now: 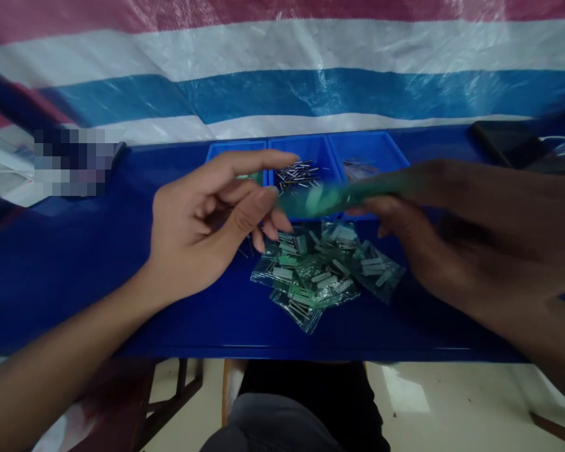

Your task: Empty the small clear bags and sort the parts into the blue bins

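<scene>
My left hand [216, 216] hovers over the blue table [75, 263], fingers curled apart and holding nothing, its fingertips just left of a blurred green packet [329, 196]. My right hand [452, 226] grips that packet at its right end and holds it in the air above a pile of small clear green bags [324, 270] with metal parts inside. The packet is smeared by motion, so its contents cannot be made out.
Three blue bins [306, 150] stand in a row behind the pile; the middle one holds several metal pins. A dark phone [513, 144] with a white cable lies at the far right. A striped tarp [282, 69] hangs behind. My knees show below the table edge.
</scene>
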Demonstrator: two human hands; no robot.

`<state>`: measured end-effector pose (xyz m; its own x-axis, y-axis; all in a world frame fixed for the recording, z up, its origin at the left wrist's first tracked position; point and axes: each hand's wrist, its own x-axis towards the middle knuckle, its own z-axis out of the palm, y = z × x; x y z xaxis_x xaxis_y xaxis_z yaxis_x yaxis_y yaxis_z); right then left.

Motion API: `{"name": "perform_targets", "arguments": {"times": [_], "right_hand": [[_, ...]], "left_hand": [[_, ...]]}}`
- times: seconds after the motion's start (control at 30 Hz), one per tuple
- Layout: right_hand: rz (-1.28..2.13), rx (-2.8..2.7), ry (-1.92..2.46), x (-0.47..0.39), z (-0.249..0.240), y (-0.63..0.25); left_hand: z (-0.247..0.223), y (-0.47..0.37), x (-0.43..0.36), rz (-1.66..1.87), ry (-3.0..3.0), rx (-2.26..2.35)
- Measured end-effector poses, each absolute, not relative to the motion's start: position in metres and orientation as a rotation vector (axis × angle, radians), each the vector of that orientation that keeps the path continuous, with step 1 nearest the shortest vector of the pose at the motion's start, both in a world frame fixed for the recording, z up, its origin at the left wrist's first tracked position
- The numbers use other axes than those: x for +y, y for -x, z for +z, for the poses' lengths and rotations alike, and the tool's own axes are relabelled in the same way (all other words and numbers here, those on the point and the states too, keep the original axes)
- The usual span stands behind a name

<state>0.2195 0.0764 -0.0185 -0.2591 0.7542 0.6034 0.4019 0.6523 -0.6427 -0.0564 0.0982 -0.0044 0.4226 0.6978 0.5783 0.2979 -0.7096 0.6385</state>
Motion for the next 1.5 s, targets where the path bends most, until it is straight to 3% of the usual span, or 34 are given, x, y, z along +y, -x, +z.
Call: {"name": "perform_targets", "arguments": {"times": [0.07,0.17,0.3,0.37,0.53,0.7,0.83,1.0,1.3,1.4,1.5], "right_hand": [[0.505,-1.714,0.941,0.073,-0.012,-0.215],[0.991,-1.556,0.835,0.073,-0.005,-0.207],[1.344,-1.499,0.679,0.075,-0.005,-0.202],[1.21,-1.597,0.676,0.076,-0.005,-0.205],[0.35,-2.23,0.692,0.085,-0.004,-0.224],[0.149,-2.622,0.57,0.093,-0.013,-0.231],[0.155,-2.715,0.574,0.092,-0.022,-0.223],[0.207,-2.578,0.532,0.095,-0.023,-0.221],[0.715,-1.963,0.788,0.086,-0.004,-0.22],[0.929,-1.81,0.73,0.085,-0.001,-0.219],[1.063,-1.743,0.649,0.086,-0.003,-0.219]], "left_hand": [[-0.006,0.061,0.099,1.327,-2.538,0.882],[-0.006,0.07,0.1,1.305,-2.9,0.891],[-0.003,0.069,0.103,1.471,-2.979,0.758],[-0.003,0.068,0.108,1.587,-2.809,0.832],[-0.011,0.09,0.144,1.605,-2.338,1.228],[-0.018,0.126,0.179,1.276,-2.456,1.428],[-0.01,0.123,0.169,1.263,-2.66,1.38],[-0.001,0.106,0.148,0.859,-2.865,1.089],[-0.01,0.104,0.151,0.547,-2.809,1.414],[-0.011,0.101,0.15,0.6,-2.804,1.365],[-0.007,0.093,0.142,0.893,-2.863,1.178]]}}
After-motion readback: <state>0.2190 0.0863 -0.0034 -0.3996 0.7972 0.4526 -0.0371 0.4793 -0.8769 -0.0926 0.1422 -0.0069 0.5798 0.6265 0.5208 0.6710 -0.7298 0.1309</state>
